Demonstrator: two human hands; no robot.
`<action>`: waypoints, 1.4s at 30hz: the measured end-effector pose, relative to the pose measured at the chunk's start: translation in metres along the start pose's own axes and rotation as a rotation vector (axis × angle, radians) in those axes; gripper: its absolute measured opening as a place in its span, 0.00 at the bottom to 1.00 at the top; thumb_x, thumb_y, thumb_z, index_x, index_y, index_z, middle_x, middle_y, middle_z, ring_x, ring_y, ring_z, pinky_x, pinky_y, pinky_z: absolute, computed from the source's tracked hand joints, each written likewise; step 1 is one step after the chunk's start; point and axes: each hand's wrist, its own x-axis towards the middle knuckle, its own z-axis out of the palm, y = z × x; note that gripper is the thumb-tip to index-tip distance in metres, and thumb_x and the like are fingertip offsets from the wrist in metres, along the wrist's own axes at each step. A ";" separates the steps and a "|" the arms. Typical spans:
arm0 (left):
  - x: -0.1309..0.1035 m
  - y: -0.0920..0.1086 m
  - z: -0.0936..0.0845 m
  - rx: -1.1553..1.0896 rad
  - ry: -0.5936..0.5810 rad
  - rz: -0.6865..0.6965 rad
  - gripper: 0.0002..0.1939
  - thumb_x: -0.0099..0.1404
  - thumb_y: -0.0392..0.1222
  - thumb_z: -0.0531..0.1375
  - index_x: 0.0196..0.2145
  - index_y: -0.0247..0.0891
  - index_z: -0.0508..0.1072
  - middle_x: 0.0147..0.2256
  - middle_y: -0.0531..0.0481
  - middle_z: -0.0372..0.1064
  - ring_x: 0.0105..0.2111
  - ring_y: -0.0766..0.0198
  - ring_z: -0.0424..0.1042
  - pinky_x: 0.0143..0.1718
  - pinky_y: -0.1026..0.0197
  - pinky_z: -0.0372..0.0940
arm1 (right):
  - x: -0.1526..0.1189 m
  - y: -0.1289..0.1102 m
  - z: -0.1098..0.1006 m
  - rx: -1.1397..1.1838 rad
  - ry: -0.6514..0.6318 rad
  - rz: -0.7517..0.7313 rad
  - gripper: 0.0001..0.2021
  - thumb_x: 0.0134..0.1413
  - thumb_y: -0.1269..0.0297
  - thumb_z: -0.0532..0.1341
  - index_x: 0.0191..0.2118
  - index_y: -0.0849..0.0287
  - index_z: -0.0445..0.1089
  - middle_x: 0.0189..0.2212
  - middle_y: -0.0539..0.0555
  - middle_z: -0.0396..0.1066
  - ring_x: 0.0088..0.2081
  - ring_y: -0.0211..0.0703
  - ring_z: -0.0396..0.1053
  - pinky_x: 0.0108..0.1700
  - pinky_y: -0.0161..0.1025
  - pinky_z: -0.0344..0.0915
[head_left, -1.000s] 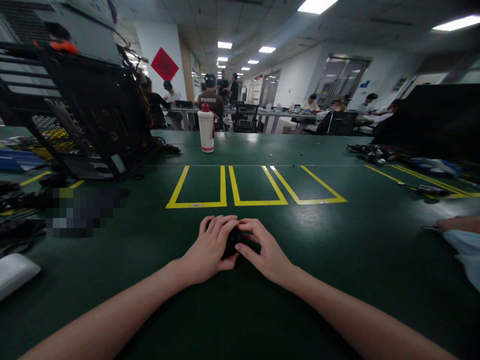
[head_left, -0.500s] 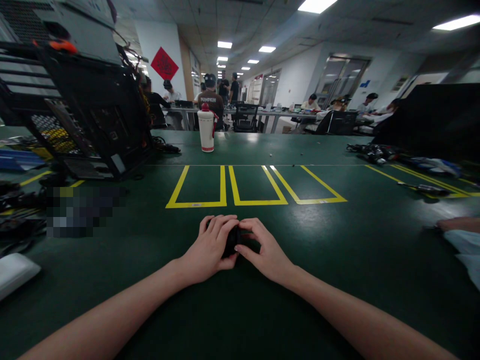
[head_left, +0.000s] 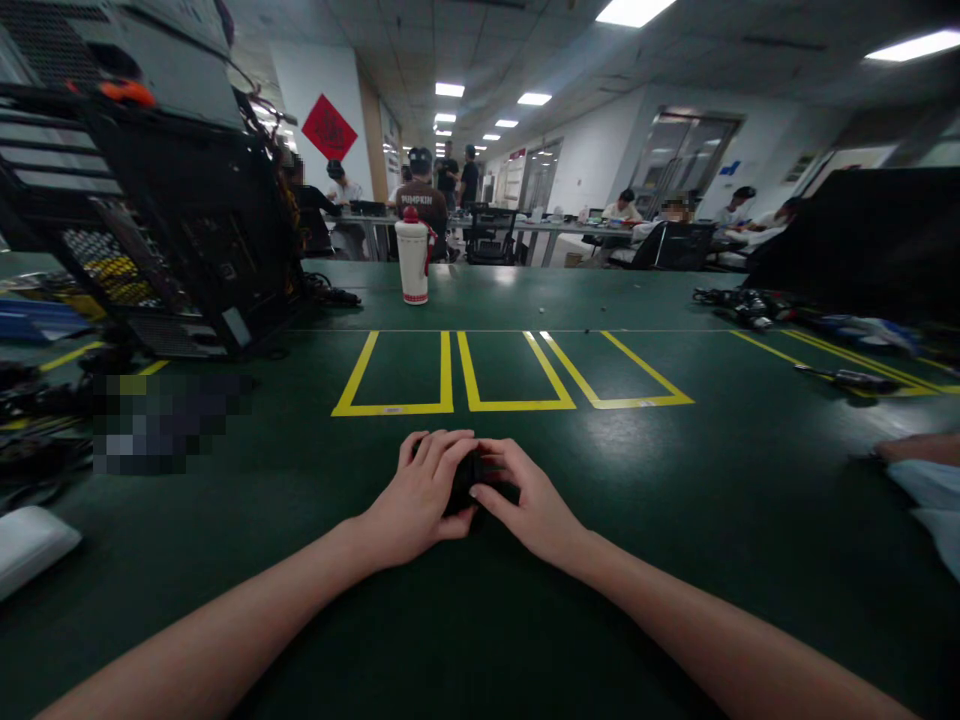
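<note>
Best to brace the small black object (head_left: 463, 487) with the left hand (head_left: 420, 490) wrapped snugly over it and the right hand (head_left: 531, 498) lightly pinching its edge, on or just over the tabletop (head_left: 480, 620) (can't tell which), near the yellow tape (head_left: 521, 406) tbh.

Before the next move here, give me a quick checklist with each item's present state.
1. Left hand on the black object: ok, curled over it.
2. Right hand gripping firmly: cannot tell; its fingertips are at the object's right side.
3. Object's whole shape visible: not ok, largely covered.
4. White bottle away from both hands: ok, upright farther back.
5. Co-worker's hand apart from these hands: ok, at the right edge.
</note>
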 end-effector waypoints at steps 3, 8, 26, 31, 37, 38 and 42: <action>0.000 0.000 -0.001 -0.004 -0.015 -0.001 0.32 0.55 0.40 0.57 0.54 0.37 0.47 0.53 0.43 0.51 0.53 0.53 0.51 0.54 0.45 0.42 | -0.001 -0.001 -0.001 -0.048 -0.002 -0.046 0.17 0.48 0.72 0.57 0.46 0.55 0.59 0.44 0.53 0.59 0.47 0.42 0.60 0.49 0.45 0.62; 0.000 0.001 -0.002 -0.009 -0.011 -0.006 0.33 0.55 0.40 0.57 0.54 0.37 0.46 0.53 0.43 0.51 0.53 0.53 0.51 0.54 0.45 0.42 | -0.003 -0.002 -0.001 -0.041 -0.007 -0.068 0.16 0.48 0.72 0.57 0.44 0.54 0.59 0.45 0.53 0.57 0.48 0.43 0.59 0.52 0.48 0.60; 0.000 0.001 -0.003 0.002 -0.010 0.002 0.32 0.55 0.40 0.57 0.54 0.36 0.47 0.53 0.42 0.51 0.53 0.53 0.52 0.54 0.45 0.43 | -0.001 -0.003 -0.002 0.005 -0.020 -0.068 0.16 0.48 0.73 0.57 0.45 0.54 0.59 0.45 0.53 0.57 0.48 0.42 0.60 0.50 0.45 0.63; 0.000 -0.001 0.000 -0.001 0.001 -0.001 0.32 0.54 0.40 0.57 0.54 0.37 0.47 0.53 0.42 0.51 0.53 0.53 0.51 0.54 0.45 0.43 | -0.001 -0.001 0.001 0.035 -0.001 -0.061 0.13 0.49 0.72 0.56 0.42 0.54 0.60 0.44 0.52 0.58 0.47 0.41 0.61 0.49 0.45 0.64; 0.000 0.001 -0.003 -0.019 -0.020 -0.008 0.33 0.55 0.40 0.57 0.55 0.38 0.46 0.54 0.42 0.50 0.53 0.53 0.51 0.54 0.44 0.42 | -0.001 -0.003 0.000 -0.036 0.007 -0.034 0.20 0.47 0.72 0.58 0.48 0.54 0.57 0.44 0.53 0.59 0.46 0.42 0.60 0.49 0.46 0.63; 0.000 0.001 -0.004 -0.021 -0.026 -0.009 0.33 0.55 0.40 0.57 0.55 0.38 0.46 0.54 0.42 0.50 0.53 0.53 0.51 0.54 0.44 0.42 | -0.001 -0.003 -0.001 -0.046 0.004 -0.038 0.20 0.47 0.72 0.57 0.48 0.54 0.56 0.44 0.54 0.58 0.47 0.42 0.60 0.49 0.46 0.63; 0.001 0.005 -0.010 -0.022 -0.065 -0.015 0.31 0.56 0.41 0.56 0.54 0.38 0.46 0.54 0.42 0.50 0.53 0.53 0.51 0.54 0.44 0.43 | -0.002 -0.004 -0.002 -0.061 -0.009 -0.047 0.18 0.48 0.71 0.57 0.47 0.55 0.58 0.44 0.54 0.57 0.47 0.42 0.60 0.50 0.46 0.62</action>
